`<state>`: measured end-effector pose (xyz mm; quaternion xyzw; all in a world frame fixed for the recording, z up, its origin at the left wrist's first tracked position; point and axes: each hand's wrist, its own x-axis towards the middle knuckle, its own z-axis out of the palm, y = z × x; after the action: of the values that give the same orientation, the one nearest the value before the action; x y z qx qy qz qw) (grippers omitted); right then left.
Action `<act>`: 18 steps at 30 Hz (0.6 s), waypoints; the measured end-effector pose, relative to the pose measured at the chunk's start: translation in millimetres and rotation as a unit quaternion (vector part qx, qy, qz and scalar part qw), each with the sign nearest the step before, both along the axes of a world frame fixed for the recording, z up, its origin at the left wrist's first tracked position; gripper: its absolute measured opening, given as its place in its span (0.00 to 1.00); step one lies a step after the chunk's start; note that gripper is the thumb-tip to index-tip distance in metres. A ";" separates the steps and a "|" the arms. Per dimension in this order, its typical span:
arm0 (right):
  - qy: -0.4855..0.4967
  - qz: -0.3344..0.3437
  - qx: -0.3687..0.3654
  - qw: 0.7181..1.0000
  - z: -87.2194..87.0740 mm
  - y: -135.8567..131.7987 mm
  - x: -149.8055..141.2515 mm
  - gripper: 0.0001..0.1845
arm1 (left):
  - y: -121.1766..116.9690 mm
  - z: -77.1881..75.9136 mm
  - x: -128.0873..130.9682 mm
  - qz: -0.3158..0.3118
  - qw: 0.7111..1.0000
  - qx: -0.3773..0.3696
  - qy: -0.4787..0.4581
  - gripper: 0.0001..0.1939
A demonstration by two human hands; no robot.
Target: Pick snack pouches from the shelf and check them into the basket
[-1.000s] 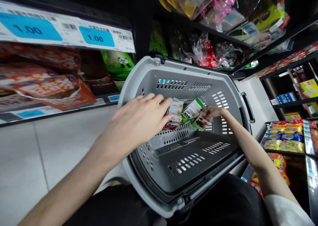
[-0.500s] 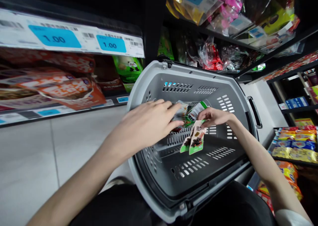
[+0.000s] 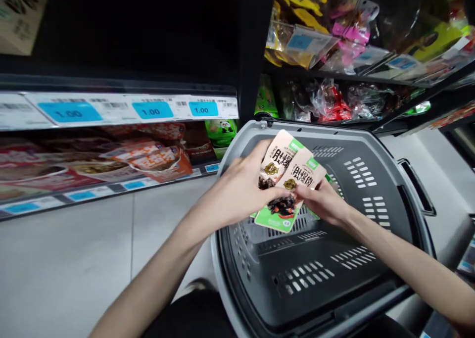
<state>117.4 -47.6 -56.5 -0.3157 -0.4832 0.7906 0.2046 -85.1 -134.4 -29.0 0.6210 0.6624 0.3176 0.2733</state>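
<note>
Two overlapping snack packets, pink and green with dark food pictured on them, are held above the shopping basket. My left hand (image 3: 243, 184) is closed on the left packet (image 3: 278, 155), with its thumb across the front. From the other side, my right hand (image 3: 322, 199) pinches the front packet (image 3: 285, 207) by its right edge. Under them stands the grey shopping basket (image 3: 315, 259) with slotted walls. A bit of green packaging (image 3: 334, 185) shows behind my right hand; the rest of what lies there is hidden.
Price labels (image 3: 152, 110) run along the shelf edge at left, above orange snack bags (image 3: 163, 162) and a green panda packet (image 3: 221, 132). Bagged goods (image 3: 334, 103) fill shelves behind the basket. Pale floor tiles (image 3: 92, 259) lie at left.
Both packets have come up out of the basket and now face me. My left hand, earlier reaching over the basket's contents, now grips a packet too. The view has shifted left and up.
</note>
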 end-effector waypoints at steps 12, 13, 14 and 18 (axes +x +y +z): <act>-0.108 -0.148 -0.011 0.983 10.7 33.7 16.3 0.19 | -1.2 4.7 -1.9 -0.037 0.999 -0.014 -0.006 0.18; -0.110 -0.146 -0.005 0.983 10.5 36.9 18.2 0.18 | -1.8 5.3 -1.8 -0.043 0.999 -0.022 -0.003 0.18; -0.106 -0.143 0.005 0.984 10.3 39.5 19.9 0.17 | -2.4 5.9 -1.6 -0.048 0.998 -0.028 0.000 0.18; -0.075 -0.149 0.023 0.986 10.8 43.8 22.4 0.13 | -3.5 6.6 -1.5 -0.063 0.997 -0.039 -0.008 0.20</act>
<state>139.8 -3.8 -45.7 -0.4381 -0.4629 0.7136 0.2908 -86.6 -137.8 -22.4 0.6481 0.6315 0.2786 0.3218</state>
